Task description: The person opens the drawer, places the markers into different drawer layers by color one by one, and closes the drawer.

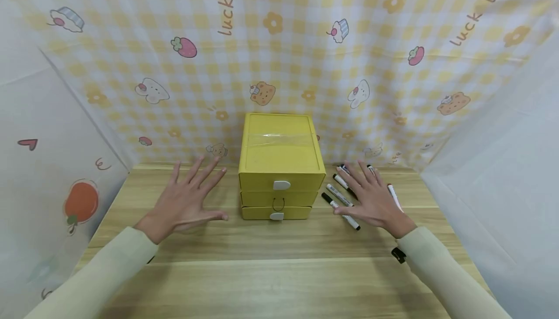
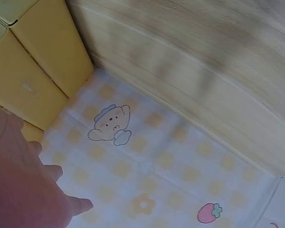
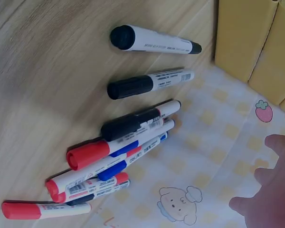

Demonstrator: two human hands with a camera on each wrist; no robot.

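Holding nothing, the left hand (image 1: pixel 185 202) spreads its fingers above a pale wood-grain table (image 1: pixel 279 287), left of and apart from a boxy yellow three-tier drawer unit (image 1: pixel 284 151). The unit stands mid-table before a yellow-and-white checked cloth (image 1: pixel 279 52), its front turned to the person; white tabs (image 1: pixel 281 185) sit on its top and bottom drawers, and a thin dark loop (image 1: pixel 278 205) shows on the middle one. Just right of it lie several slim white-barrelled markers (image 1: pixel 339 195), and over them is the right hand (image 1: pixel 371 200), likewise spread wide and grasping nothing. This is much the nearer hand: the markers lie beneath and around it, most with long axes slanting from far left to near right. By the right sleeve (image 1: pixel 441 270) is a small black object (image 1: pixel 398 255), too partly covered to name.

The head view loses some markers behind the right hand; the right wrist view uncovers a crowded cluster with red caps (image 3: pixel 88 154) and blue parts. The left wrist view shows the unit's plain side wall (image 2: pixel 50 52) and cloth, but no markers.
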